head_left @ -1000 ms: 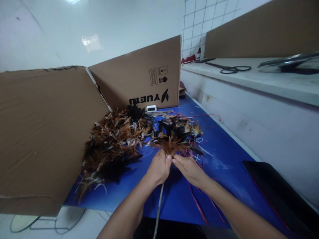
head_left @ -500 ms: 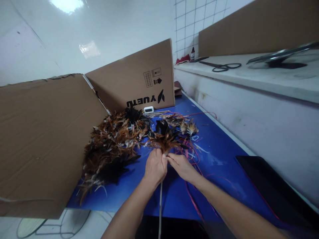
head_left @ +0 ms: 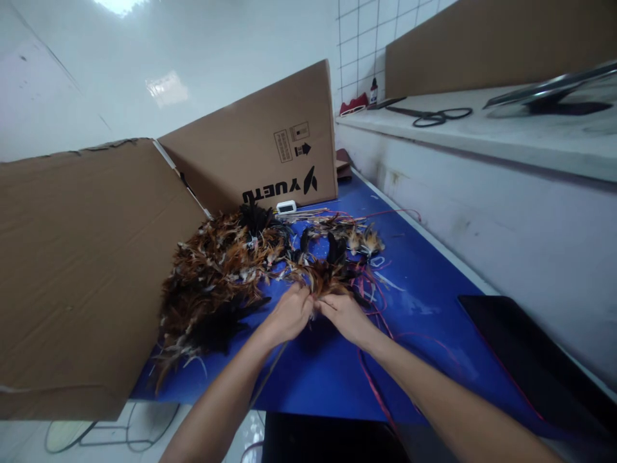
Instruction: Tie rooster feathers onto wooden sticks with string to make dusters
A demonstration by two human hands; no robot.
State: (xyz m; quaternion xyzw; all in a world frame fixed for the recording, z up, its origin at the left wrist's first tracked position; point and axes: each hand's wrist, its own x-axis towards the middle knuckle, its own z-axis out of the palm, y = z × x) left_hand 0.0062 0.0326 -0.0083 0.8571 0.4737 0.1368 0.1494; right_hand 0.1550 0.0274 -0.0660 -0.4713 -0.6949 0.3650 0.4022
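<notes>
My left hand (head_left: 288, 316) and my right hand (head_left: 345, 315) meet at the base of a bunch of brown and black feathers (head_left: 324, 274) above the blue table top (head_left: 424, 283). Both hands pinch the bunch where the quills come together. A thin pale stick (head_left: 268, 375) runs from under my left hand back toward me. A red string (head_left: 371, 379) trails under my right forearm. A big heap of brown, black and white feathers (head_left: 216, 276) lies just to the left of my hands.
Brown cardboard sheets stand at the left (head_left: 81, 270) and at the back (head_left: 260, 148). A small white device (head_left: 286, 206) sits by the back cardboard. Scissors (head_left: 436, 116) lie on the raised white ledge at right. A black tray (head_left: 535, 360) lies at the near right.
Both hands have moved forward and a little lower with the bunch. The stick under my left hand now slants to the left. The camera has shifted slightly.
</notes>
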